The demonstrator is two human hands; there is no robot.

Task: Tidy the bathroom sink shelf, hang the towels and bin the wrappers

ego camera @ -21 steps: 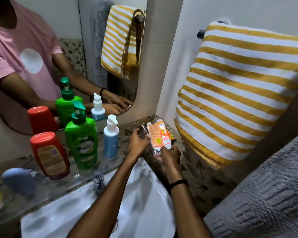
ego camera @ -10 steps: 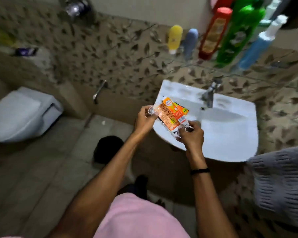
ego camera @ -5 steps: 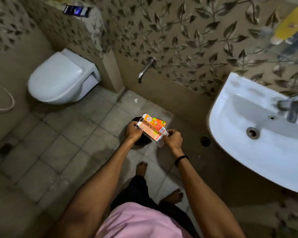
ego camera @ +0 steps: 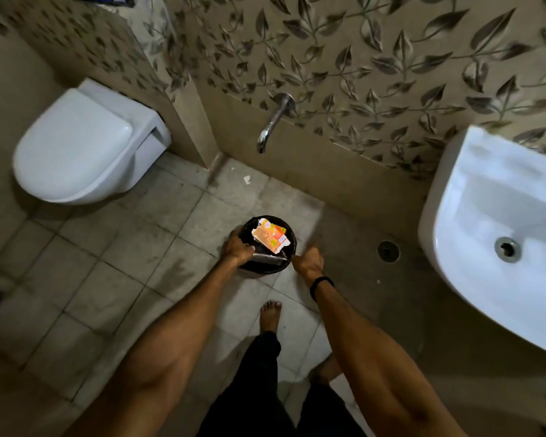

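- Wrappers (ego camera: 270,237): orange pack sits in the black bin (ego camera: 267,270) mouth.
- Left hand (ego camera: 237,249) grip pinches a silver wrapper (ego camera: 267,257) edge at near rim, prob.; blurry.
- Right hand (ego camera: 308,263) grip slack, empty, just beside rim.
- Release w/ hand over the mouth, not the rim.
- Room: open floor (ego camera: 123,247) round bin; sink (ego camera: 432,216) edge right, toilet (ego camera: 76,143) left, well apart.

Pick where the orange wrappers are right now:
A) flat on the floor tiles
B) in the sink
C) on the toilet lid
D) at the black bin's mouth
D: the wrappers show inside the round rim of the bin, well away from the sink and the toilet.
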